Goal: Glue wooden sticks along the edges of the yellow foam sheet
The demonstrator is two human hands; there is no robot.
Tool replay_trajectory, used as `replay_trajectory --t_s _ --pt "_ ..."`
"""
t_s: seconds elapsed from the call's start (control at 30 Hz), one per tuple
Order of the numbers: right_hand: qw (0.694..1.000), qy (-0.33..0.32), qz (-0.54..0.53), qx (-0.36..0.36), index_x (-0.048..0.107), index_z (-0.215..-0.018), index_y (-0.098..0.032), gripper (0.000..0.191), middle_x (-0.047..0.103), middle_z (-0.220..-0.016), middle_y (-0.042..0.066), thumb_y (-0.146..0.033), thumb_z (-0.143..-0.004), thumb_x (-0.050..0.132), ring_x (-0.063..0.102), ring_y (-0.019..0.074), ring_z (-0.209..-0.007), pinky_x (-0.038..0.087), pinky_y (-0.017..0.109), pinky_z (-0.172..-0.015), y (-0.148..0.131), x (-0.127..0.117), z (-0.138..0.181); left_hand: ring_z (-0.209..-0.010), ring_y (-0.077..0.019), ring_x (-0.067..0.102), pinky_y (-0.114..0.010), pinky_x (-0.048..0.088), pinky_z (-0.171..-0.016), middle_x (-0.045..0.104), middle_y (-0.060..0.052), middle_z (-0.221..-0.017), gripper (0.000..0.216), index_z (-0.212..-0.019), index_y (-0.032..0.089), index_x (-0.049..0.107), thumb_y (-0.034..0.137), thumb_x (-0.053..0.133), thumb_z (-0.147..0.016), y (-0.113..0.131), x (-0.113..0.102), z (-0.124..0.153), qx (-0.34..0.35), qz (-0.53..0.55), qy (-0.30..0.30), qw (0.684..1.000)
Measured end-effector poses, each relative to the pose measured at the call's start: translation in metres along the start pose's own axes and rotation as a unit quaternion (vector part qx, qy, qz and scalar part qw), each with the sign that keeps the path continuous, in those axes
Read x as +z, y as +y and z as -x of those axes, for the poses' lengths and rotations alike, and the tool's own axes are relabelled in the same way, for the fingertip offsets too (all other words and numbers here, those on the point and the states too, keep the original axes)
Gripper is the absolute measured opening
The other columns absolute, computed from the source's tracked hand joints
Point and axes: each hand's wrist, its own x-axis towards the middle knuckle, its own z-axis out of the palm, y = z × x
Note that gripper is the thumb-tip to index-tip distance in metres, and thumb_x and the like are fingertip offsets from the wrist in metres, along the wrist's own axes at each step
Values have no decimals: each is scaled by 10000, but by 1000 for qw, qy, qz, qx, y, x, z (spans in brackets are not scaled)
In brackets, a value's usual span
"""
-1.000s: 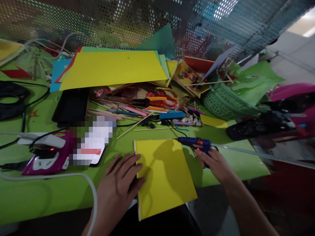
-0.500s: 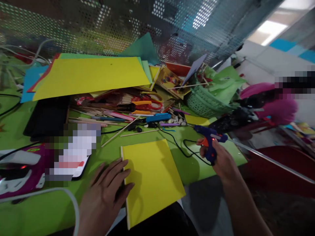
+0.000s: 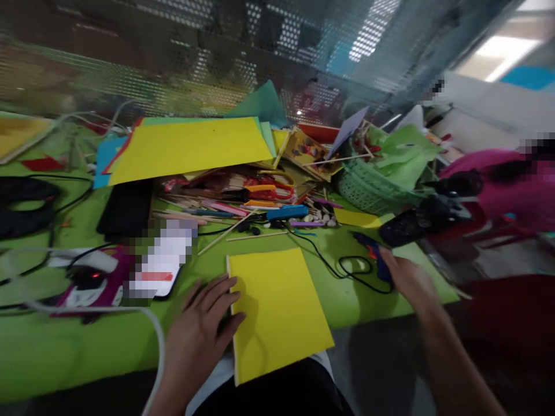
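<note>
A yellow board (image 3: 281, 312) with a pale stick along its left edge lies at the near edge of the table, partly over my lap. My left hand (image 3: 203, 323) rests flat at that left edge, its fingers stretched out with the tips on the board. To the right, my right hand (image 3: 410, 277), smeared by motion, holds a dark blue glue gun (image 3: 382, 263) low over the table. The gun's black cord (image 3: 333, 271) curls across the green top beside it. Part of the gun is hidden by my fingers.
A phone (image 3: 162, 260) lies left of the board near a purple power strip (image 3: 97, 277); a white cable (image 3: 158, 329) loops by my left arm. Behind are yellow sheets (image 3: 195, 144), a blue cutter (image 3: 286, 212), thin sticks and pebbles. A green basket (image 3: 368, 185) stands at back right.
My right hand has lowered the glue gun toward the table, and the gun now lies flatter. The view has shifted, showing more of the table's left side. My left hand stays on the board.
</note>
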Motion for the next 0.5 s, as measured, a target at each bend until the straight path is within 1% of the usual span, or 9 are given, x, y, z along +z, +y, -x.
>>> replay_trajectory --t_s 0.07,0.1,0.13,0.17,0.2,0.27,0.37,0.4,0.5 --pt "984 34 169 -30 613 -540 -241 573 578 -514 107 -705 -829 439 515 252 -473 323 372 -498 -7 -10 6 -1223 -258 595 -506 388 -1060 649 -60 -1309 182 -1098 237 610 249 595 -917 4 -2 0 -17 9 -1 1000" --pt "977 28 201 -71 643 -625 -249 525 645 -619 124 -671 -856 431 565 281 -530 343 379 -502 -13 -13 11 -1222 -260 596 -510 387 -1064 653 -62 -1301 180 -1090 233 613 256 605 -911 5 -2 0 -18 16 3 1000" --pt "970 56 214 -101 645 -687 -252 501 684 -721 142 -641 -886 401 608 306 -599 368 390 -515 -21 -16 17 -1233 -260 588 -512 383 -1073 651 -64 -1304 182 -1091 231 614 254 607 -910 6 -2 1 -24 23 1 999" --pt "966 76 209 -135 654 -757 -248 470 706 -810 152 -609 -907 393 641 317 -673 398 399 -546 -32 -17 23 -1238 -260 584 -513 382 -1077 652 -66 -1302 181 -1087 229 616 256 611 -908 7 -2 1 -29 30 1 999" --pt "962 80 178 -192 663 -835 -238 422 716 -887 149 -563 -922 408 662 309 -751 438 400 -603 -45 -15 29 -1244 -261 580 -516 381 -1081 652 -68 -1302 180 -1083 229 619 258 616 -905 8 -2 1 -34 37 2 999" --pt "943 62 82 -316 678 -949 -217 360 725 -961 124 -486 -928 440 678 272 -828 491 385 -716 -77 -5 40 -1247 -265 577 -528 383 -1081 654 -68 -1298 181 -1077 231 624 259 625 -898 9 -2 1 -46 48 5 998" --pt "881 -19 48 -470 688 -1042 -219 313 713 -1051 91 -389 -958 440 669 246 -945 499 383 -836 -130 24 49 -1245 -269 580 -546 387 -1076 660 -64 -1288 180 -1071 230 627 251 632 -892 12 -3 1 -55 59 8 997" --pt "860 -32 43 -508 695 -1048 -215 302 710 -1082 98 -349 -964 438 659 252 -997 493 388 -865 -146 36 49 -1243 -269 582 -548 388 -1074 663 -62 -1283 175 -1066 228 627 246 632 -892 12 -3 1 -56 63 11 996" --pt "811 -70 63 -577 704 -1049 -187 267 706 -1086 107 -248 -959 461 651 248 -1009 483 366 -857 -184 71 45 -1224 -262 596 -536 404 -1061 680 -64 -1249 155 -1044 218 628 239 631 -890 13 -3 1 -58 74 27 995"
